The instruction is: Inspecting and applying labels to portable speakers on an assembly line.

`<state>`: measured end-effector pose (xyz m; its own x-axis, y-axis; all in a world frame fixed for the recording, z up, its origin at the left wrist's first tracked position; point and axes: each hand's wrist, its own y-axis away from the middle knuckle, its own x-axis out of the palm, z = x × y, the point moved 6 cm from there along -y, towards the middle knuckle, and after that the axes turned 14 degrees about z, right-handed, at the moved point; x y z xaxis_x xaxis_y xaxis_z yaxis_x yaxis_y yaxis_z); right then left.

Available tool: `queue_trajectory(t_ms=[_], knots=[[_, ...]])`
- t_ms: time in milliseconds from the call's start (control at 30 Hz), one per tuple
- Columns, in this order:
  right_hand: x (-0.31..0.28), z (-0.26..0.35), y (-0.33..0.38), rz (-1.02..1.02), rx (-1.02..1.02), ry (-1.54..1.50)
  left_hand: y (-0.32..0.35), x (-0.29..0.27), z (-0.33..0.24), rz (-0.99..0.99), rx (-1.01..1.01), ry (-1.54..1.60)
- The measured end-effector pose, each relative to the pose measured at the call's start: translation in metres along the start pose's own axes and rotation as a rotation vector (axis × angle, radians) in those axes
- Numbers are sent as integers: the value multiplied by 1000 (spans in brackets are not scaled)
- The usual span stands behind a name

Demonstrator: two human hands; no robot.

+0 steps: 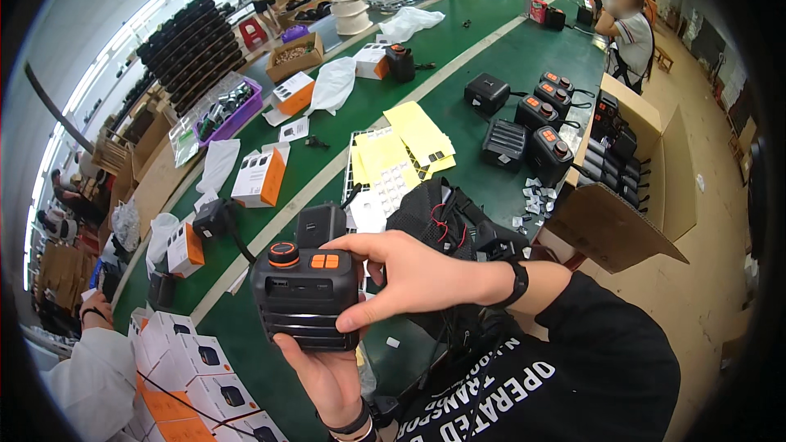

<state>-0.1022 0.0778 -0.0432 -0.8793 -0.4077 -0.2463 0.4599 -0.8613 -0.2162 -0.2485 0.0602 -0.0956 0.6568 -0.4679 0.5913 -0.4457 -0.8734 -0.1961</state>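
A black box-shaped portable device (299, 286) with an orange-ringed knob, two orange buttons and ribbed lower front is held between my two hands. From below, my left hand (326, 376) supports it, the thumb at its lower edge. My right hand (413, 270) grips its right side, thumb on the front and fingers behind. Just beyond it stands another black device (320, 225) on the green work surface. A black mesh bag (422, 217) with red cord lies beside my right hand. Yellow sticker sheets (381, 165) lie farther off.
Several similar black devices (549, 151) stand to the right, by an open carton (594, 217) packed with more. Small white pieces (536, 199) lie nearby. White-and-orange boxes (260, 178) line the belt; more are stacked (205, 360) lower left, beside another person's white sleeve (94, 381).
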Motion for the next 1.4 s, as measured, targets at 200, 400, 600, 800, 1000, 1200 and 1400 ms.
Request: queue_trajectory(t_ms=[200, 400, 600, 800, 1000, 1200, 1400], knots=[[-54, -59, -67, 26, 304, -13, 13, -34, -28, -145, 78, -259], [-158, -162, -154, -362, 497, 949, 34, -114, -81, 212, 403, -170], [-164, -189, -188, -732, 462, 1046, 23, -132, -49, 133, 530, -151], [-29, -188, -287, -171, 219, 994, 5, -147, -31, 45, 599, -193], [38, -224, -358, 128, 653, 197, 2, -173, -45, -45, 628, -336], [52, -275, -370, -132, 763, -460, 19, -205, -70, -219, 660, -544], [32, -284, -381, -115, 701, -463, 37, -212, -100, -316, 627, -782]])
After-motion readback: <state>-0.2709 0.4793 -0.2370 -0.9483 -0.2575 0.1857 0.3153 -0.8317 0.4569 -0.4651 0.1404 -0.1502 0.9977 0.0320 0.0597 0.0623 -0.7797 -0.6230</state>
